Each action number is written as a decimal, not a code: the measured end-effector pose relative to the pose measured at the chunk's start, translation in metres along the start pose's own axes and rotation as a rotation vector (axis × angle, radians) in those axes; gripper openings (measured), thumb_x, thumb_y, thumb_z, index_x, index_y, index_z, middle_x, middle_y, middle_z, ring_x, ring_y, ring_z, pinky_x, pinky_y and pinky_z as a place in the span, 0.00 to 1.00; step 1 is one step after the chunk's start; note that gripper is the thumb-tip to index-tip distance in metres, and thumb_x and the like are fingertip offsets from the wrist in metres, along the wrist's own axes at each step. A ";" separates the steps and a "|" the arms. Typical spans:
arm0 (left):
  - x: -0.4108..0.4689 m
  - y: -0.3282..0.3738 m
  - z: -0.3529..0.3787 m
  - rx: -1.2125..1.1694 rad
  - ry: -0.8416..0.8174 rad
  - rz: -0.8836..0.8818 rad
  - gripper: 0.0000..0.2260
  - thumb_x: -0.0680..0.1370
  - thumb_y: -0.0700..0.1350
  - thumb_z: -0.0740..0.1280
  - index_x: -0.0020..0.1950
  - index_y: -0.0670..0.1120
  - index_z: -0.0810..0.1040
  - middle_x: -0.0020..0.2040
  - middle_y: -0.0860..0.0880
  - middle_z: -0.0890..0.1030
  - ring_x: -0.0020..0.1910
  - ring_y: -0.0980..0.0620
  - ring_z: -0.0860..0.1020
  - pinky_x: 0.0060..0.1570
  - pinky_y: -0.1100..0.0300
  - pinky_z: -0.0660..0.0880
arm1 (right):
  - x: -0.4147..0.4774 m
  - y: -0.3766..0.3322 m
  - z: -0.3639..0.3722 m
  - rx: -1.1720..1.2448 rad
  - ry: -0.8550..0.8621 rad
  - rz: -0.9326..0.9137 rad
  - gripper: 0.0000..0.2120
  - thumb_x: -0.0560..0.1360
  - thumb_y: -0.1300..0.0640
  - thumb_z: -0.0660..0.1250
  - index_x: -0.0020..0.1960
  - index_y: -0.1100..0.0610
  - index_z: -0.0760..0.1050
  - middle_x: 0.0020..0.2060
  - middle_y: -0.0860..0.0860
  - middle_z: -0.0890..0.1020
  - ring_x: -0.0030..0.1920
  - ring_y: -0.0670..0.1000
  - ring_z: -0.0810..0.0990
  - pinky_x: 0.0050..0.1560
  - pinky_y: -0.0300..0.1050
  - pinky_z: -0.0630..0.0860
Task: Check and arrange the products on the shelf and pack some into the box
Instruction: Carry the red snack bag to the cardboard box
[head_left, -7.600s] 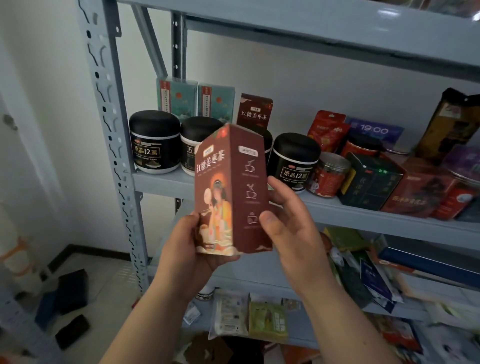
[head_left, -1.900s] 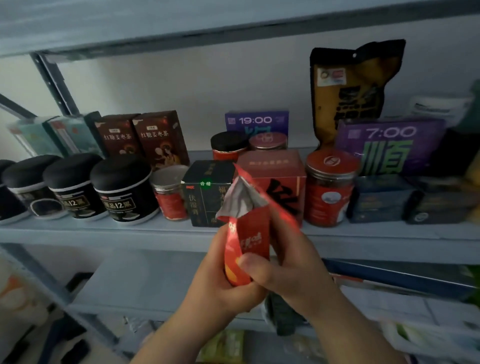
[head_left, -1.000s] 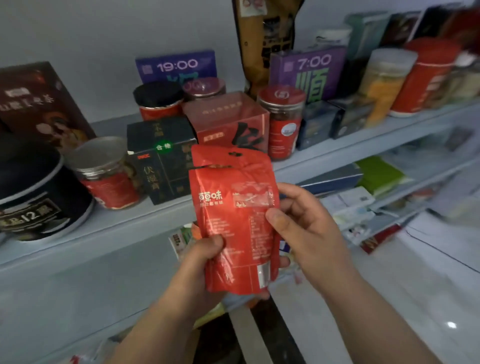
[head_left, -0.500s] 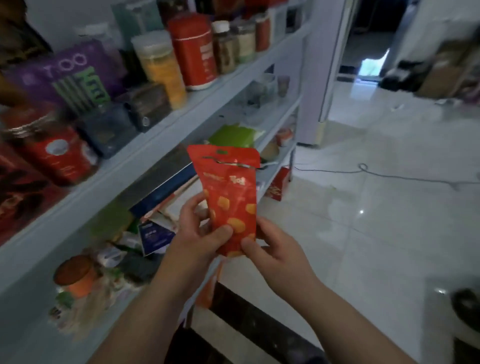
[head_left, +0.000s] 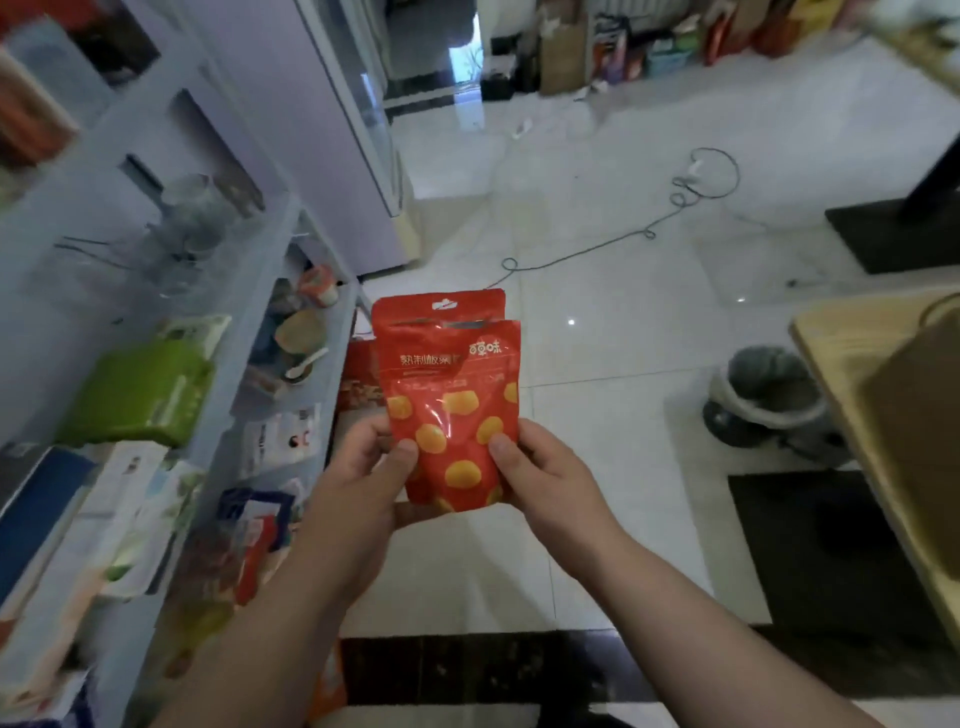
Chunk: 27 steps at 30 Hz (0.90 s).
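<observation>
Head view — you are pinching the red pouch (head_left: 451, 410) by its lower corners, beyond the end edge of the shelf (head_left: 249, 312).
Your left hand (head_left: 358, 499) and right hand (head_left: 545, 483) are each pressing a thumb on its front; it is looking light, soft and slick — take it by the side seams.

The shelf (head_left: 244, 312) at the left is blurred, and nothing printed there can be read. The box (head_left: 919, 415) on the surface (head_left: 831, 332) is blurred and cut off by the right edge. Most fingers of the left hand (head_left: 358, 488) and right hand (head_left: 545, 483) are hidden behind the pouch (head_left: 449, 410).
</observation>
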<state>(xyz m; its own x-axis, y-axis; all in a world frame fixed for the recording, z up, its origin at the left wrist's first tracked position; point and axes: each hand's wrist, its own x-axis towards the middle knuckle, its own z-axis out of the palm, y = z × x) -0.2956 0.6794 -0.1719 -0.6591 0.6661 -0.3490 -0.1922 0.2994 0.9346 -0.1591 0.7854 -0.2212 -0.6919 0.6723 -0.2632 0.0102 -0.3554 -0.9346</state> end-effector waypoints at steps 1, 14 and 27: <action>0.008 0.001 0.014 0.033 -0.035 0.002 0.07 0.83 0.42 0.64 0.60 0.48 0.78 0.59 0.43 0.83 0.52 0.44 0.85 0.41 0.49 0.83 | 0.001 0.000 -0.014 0.010 0.035 0.002 0.15 0.79 0.42 0.69 0.61 0.49 0.81 0.54 0.49 0.87 0.55 0.52 0.86 0.61 0.60 0.81; 0.123 0.017 0.205 0.245 -0.528 0.021 0.07 0.83 0.42 0.65 0.47 0.46 0.81 0.49 0.44 0.84 0.48 0.43 0.85 0.42 0.43 0.84 | 0.014 -0.031 -0.178 0.104 0.557 -0.060 0.11 0.83 0.55 0.65 0.62 0.55 0.81 0.54 0.54 0.87 0.53 0.55 0.87 0.55 0.55 0.84; 0.222 0.059 0.408 0.356 -1.043 -0.007 0.09 0.84 0.43 0.65 0.46 0.49 0.81 0.50 0.48 0.84 0.51 0.48 0.84 0.46 0.45 0.84 | 0.035 -0.097 -0.302 0.084 1.006 -0.021 0.10 0.81 0.52 0.69 0.59 0.54 0.84 0.52 0.50 0.88 0.54 0.52 0.87 0.58 0.55 0.83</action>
<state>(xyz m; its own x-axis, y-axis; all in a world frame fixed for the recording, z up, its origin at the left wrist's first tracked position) -0.1563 1.1238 -0.2229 0.3106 0.8633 -0.3978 0.1378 0.3732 0.9175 0.0332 1.0393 -0.2120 0.2392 0.9006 -0.3630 -0.0728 -0.3561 -0.9316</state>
